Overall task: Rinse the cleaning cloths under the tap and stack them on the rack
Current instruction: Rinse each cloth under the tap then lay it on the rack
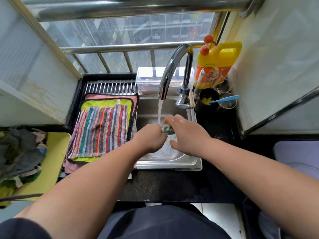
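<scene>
A bunched teal and white cloth point(167, 129) sits over the steel sink point(172, 164), wrung between both fists. My left hand point(150, 138) grips its left end and my right hand point(185, 133) grips its right end. Water runs from the chrome tap point(170, 73) just behind the cloth. On the metal rack point(110, 86) to the left lies a flat stack: a striped cloth point(101, 130) on top, a yellow-green cloth point(103, 103) beneath it, and a pink cloth point(110, 96) under that. A heap of grey and green cloths point(19, 156) rests on a yellow tray point(53, 163) at far left.
A yellow detergent jug point(222, 54), a glass jar point(208, 75), glasses and a dark cup point(208, 99) with a blue brush crowd the right of the tap. A clear plastic box point(150, 78) stands behind the sink. Dark counter point(172, 185) runs along the front.
</scene>
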